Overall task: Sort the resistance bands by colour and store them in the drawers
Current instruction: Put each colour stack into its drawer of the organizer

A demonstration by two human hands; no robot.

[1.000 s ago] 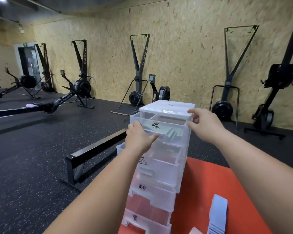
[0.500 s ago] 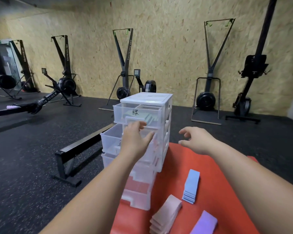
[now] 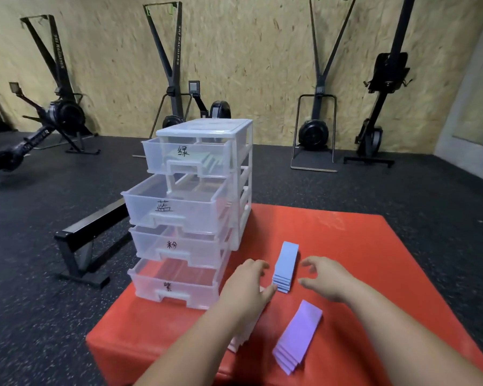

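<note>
Head camera view looks down on a red padded platform (image 3: 346, 246) that carries everything. At its far left corner stands a white, clear-fronted drawer unit (image 3: 207, 129) with four drawers, all pulled out to some degree. The top drawer (image 3: 187, 160) bears a handwritten label and holds pale green bands (image 3: 211, 162); the second drawer (image 3: 173, 207) sticks out farthest, and what lies in it is hard to make out; the third drawer (image 3: 176, 246) and the bottom drawer (image 3: 173, 285) show only the red of the platform through their plastic. Just right of the unit, near the middle of the platform, lies a stack of blue bands (image 3: 286, 263). The left hand (image 3: 246, 291) is open with fingers spread, its fingertips right at the stack's left side; whether they touch it I cannot tell. The right hand (image 3: 326, 280) is open too, fingers curled loosely, close to the stack's right side and gripping nothing. Toward the near edge lies a fanned stack of purple bands (image 3: 299, 338), and beside it a pale pink stack (image 3: 241, 339) mostly hidden under the left forearm. Beyond the platform, black fitness machines (image 3: 315, 129) line a chipboard wall (image 3: 248, 51).
</note>
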